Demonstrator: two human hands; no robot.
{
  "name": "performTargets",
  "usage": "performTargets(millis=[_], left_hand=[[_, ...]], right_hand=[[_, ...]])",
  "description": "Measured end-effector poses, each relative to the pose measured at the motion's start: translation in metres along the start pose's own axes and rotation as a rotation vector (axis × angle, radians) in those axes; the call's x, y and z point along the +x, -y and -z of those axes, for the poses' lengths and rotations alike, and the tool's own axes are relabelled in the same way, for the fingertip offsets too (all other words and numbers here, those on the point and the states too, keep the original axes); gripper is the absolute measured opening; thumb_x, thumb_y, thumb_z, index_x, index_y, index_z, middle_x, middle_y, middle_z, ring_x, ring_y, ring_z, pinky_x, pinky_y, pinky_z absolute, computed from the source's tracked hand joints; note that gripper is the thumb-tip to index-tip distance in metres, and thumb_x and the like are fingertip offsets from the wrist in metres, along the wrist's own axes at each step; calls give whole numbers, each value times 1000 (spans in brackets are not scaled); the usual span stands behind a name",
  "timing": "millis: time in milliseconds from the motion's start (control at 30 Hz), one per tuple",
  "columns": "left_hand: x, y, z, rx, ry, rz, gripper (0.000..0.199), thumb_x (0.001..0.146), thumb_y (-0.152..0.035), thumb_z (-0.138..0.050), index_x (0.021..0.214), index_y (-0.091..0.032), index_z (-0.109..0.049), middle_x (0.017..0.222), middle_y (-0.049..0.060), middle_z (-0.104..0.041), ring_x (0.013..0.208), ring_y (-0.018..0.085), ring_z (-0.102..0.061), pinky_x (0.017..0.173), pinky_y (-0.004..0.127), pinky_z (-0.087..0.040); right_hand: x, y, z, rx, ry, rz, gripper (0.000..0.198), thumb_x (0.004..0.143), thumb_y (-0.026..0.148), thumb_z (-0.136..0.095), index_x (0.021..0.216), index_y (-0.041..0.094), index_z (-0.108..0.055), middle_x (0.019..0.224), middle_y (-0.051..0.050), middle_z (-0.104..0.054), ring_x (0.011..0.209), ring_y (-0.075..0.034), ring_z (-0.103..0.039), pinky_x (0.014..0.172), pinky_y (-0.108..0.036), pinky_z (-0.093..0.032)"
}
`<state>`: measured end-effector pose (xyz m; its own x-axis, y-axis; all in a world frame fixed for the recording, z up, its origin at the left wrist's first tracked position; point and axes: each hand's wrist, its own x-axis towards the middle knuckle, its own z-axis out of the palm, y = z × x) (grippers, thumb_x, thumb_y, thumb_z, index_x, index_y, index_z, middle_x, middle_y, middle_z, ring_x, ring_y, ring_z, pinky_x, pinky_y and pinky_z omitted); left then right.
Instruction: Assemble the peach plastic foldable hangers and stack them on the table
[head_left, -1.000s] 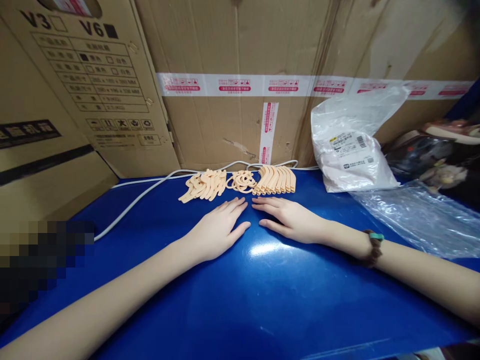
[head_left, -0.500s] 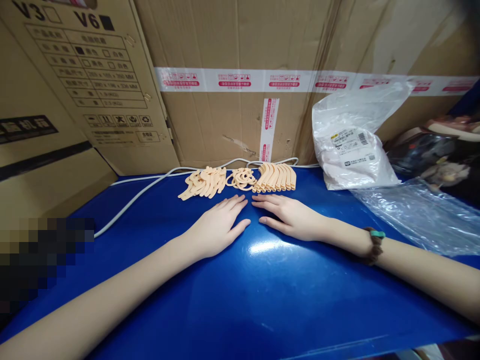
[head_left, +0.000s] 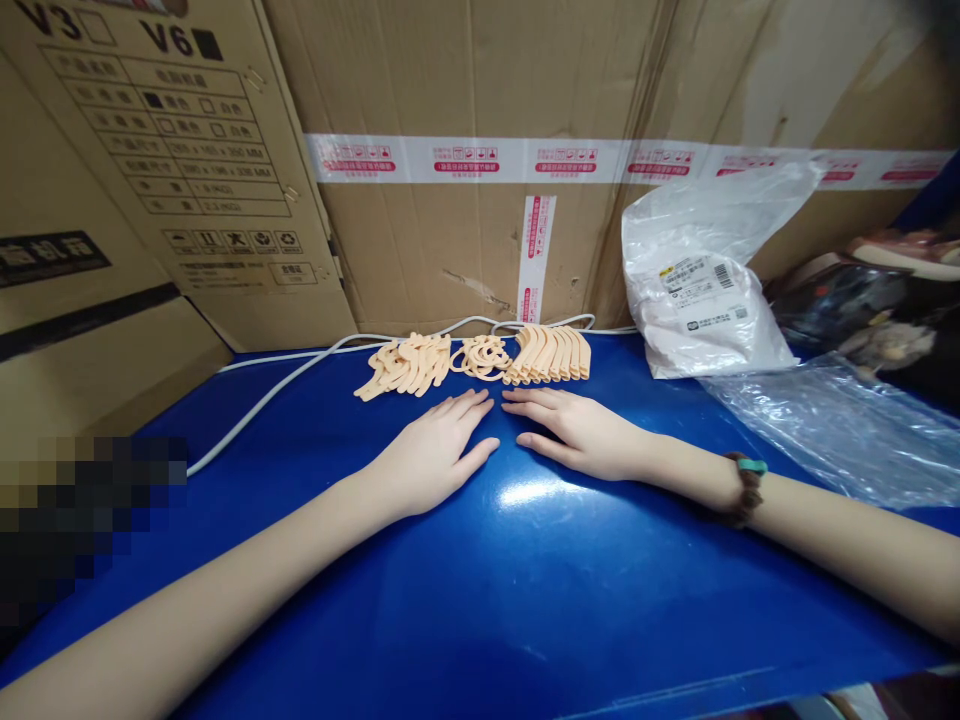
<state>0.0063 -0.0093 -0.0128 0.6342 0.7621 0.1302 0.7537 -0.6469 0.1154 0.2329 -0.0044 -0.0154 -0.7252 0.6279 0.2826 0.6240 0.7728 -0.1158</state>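
Note:
My left hand (head_left: 433, 452) lies palm down on the blue tabletop (head_left: 480, 600), fingers stretched out and thumb apart, holding nothing. Facing it, my right hand (head_left: 577, 435) rests flat in the same way, also empty. Just beyond the fingertips are three groups of beige pieces. Flat, wavy-edged pieces (head_left: 409, 365) form a loose heap in front of my left hand. Thin ring-like pieces (head_left: 482, 357) lie tangled in the middle. Several curved, tube-like pieces (head_left: 551, 355) are lined up side by side in front of my right hand.
A white plastic bag (head_left: 697, 290) with a label stands at the back right, beside a clear plastic sheet (head_left: 847, 430). Large cardboard boxes (head_left: 420, 80) wall off the back and left. A white cable (head_left: 277, 385) runs behind the pieces and down the left side.

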Motion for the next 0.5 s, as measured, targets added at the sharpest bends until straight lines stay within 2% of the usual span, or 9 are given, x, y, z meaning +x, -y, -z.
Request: performTargets(millis=[500], left_hand=[[0,-1,1,1,-4,-2,56,98,-43,-34,142,-10,-40,151,13,-36,139,24,-33,115,42,-27]], right_hand=[[0,-1,-1,-12,-6,5,48,97,39,-41,132,8,-52,139,-19,-50,127,-26,-50,106,-42,-41]])
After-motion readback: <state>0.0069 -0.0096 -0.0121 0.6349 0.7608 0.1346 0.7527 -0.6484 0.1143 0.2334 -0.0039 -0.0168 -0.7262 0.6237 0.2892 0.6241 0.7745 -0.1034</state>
